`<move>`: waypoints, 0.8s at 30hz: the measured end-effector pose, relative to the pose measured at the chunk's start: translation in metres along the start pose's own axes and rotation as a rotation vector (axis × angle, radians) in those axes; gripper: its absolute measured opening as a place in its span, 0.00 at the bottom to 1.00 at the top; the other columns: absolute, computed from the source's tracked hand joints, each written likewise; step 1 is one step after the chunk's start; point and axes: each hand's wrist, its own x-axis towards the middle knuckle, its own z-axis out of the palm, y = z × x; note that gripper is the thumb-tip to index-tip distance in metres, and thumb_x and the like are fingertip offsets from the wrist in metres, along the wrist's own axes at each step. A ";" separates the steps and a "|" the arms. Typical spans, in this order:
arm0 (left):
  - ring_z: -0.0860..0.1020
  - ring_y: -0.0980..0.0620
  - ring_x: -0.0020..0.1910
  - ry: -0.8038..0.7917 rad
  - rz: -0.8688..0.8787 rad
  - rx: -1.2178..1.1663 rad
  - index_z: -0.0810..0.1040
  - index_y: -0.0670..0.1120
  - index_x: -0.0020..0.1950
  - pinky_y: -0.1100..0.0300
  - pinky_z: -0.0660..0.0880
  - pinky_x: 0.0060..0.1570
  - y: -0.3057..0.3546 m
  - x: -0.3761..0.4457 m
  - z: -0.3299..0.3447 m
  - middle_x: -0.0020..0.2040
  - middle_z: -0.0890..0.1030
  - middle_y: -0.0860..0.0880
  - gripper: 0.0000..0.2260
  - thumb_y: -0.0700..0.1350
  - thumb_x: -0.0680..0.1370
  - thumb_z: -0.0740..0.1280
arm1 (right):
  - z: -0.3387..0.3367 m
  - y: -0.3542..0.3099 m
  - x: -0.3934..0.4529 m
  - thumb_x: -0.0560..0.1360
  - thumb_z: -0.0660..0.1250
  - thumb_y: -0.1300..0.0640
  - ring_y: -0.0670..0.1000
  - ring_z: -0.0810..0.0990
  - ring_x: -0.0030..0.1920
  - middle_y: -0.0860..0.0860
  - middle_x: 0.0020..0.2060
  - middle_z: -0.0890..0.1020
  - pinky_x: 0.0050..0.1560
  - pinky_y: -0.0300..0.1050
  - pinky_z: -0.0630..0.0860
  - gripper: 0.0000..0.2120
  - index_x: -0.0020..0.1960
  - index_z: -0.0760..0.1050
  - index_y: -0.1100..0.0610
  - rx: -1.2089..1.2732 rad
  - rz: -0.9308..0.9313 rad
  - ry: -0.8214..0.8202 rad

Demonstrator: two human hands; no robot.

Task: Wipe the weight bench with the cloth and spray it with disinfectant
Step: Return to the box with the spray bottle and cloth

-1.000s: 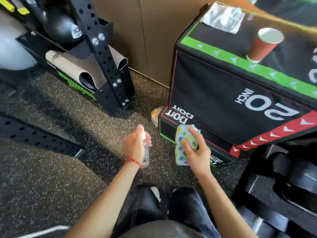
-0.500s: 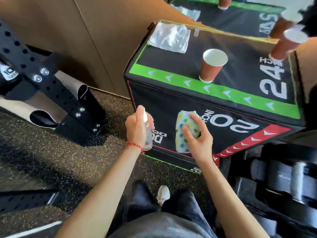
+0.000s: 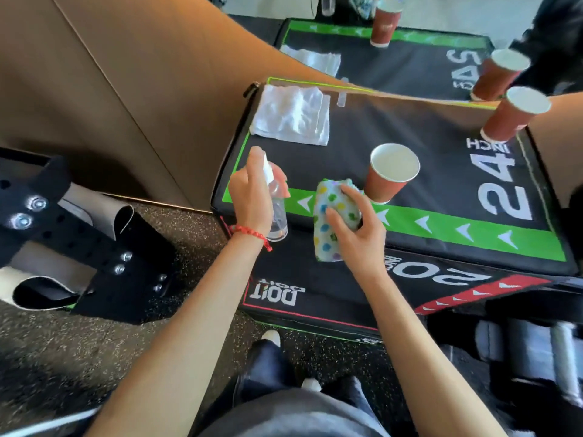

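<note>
Over the near edge of the black padded box (image 3: 362,146), both hands are raised and loaded. Left hand (image 3: 252,197) wraps the clear spray bottle (image 3: 277,212) upright, a finger up on the pump at 12 o'clock, likely ready to mist. Right hand (image 3: 353,228) pinches the dotted cloth (image 3: 328,216) bunched in curled fingers, just above the green stripe, probably poised to wipe. A red paper cup (image 3: 389,175) stands just at 1 o'clock of the cloth, near enough to be knocked. A white towel (image 3: 293,116) lies flat at 11 o'clock. No weight bench shows; the box seems to serve as one.
</note>
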 end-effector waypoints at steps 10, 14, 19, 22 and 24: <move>0.72 0.52 0.26 -0.126 0.010 -0.070 0.73 0.46 0.20 0.64 0.71 0.34 -0.001 0.098 0.013 0.20 0.73 0.48 0.27 0.52 0.78 0.54 | 0.052 -0.011 0.066 0.72 0.70 0.58 0.34 0.78 0.42 0.37 0.43 0.78 0.46 0.34 0.76 0.16 0.58 0.73 0.46 -0.059 0.076 0.125; 0.71 0.54 0.25 -0.138 0.036 -0.044 0.72 0.52 0.18 0.65 0.69 0.32 -0.008 0.116 0.024 0.19 0.73 0.50 0.26 0.53 0.76 0.54 | 0.061 -0.008 0.086 0.72 0.70 0.57 0.39 0.79 0.44 0.44 0.45 0.80 0.47 0.37 0.77 0.16 0.58 0.73 0.46 -0.102 0.108 0.153; 0.71 0.44 0.28 -0.119 0.069 -0.003 0.74 0.50 0.20 0.55 0.69 0.34 -0.017 0.129 0.034 0.23 0.73 0.40 0.25 0.61 0.70 0.52 | 0.066 -0.003 0.106 0.73 0.68 0.52 0.47 0.79 0.46 0.44 0.46 0.79 0.47 0.46 0.78 0.16 0.59 0.72 0.44 -0.268 0.147 0.129; 0.72 0.48 0.28 -0.141 0.040 -0.023 0.72 0.54 0.19 0.60 0.71 0.34 -0.022 0.129 0.037 0.23 0.74 0.46 0.23 0.60 0.70 0.53 | 0.066 -0.001 0.113 0.74 0.67 0.50 0.49 0.79 0.49 0.47 0.48 0.79 0.48 0.51 0.78 0.17 0.61 0.70 0.44 -0.321 0.192 0.114; 0.73 0.52 0.27 -0.149 0.032 -0.026 0.72 0.54 0.19 0.62 0.72 0.34 -0.026 0.128 0.037 0.22 0.74 0.50 0.23 0.60 0.71 0.53 | 0.068 -0.001 0.116 0.74 0.66 0.49 0.52 0.79 0.50 0.50 0.51 0.80 0.48 0.53 0.77 0.17 0.62 0.69 0.44 -0.381 0.206 0.094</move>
